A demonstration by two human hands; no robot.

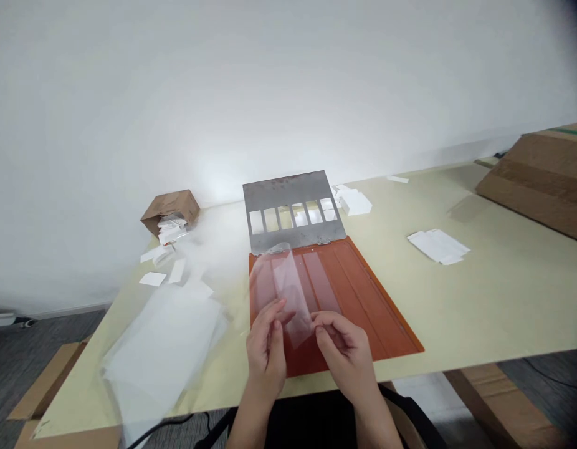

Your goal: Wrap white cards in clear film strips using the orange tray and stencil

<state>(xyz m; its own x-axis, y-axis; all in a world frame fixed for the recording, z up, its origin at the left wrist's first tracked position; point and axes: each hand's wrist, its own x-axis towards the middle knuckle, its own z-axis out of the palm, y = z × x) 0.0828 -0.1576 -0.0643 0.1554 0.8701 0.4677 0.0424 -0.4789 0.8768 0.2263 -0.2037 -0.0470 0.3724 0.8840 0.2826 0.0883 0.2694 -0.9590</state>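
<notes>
Both forearms are reached forward from the bottom of the head view, with the left hand [266,352] and the right hand [344,352] raised over an orange-red board [386,312], palms turned toward each other. One clear plastic sheet [286,290] is held tilted above the board, and each grip is closed on it in a pinch, though the contact is partly hidden by the fingers.

One hinged metal plate [293,193], pierced by six rectangular windows, is joined to the board's far edge. On the cream table [503,299], a loose pile of clear film [162,349] is spread to the left. Beyond it, white cards [169,229] are spilled from one brown cardboard box [169,206] lying on its side, and two separate white cards [152,279] are lying nearer. A stack of white paper [438,246] is placed to the right, and white pieces [354,202] are heaped beside the plate. One large cardboard carton [536,181] is set at the far right.
</notes>
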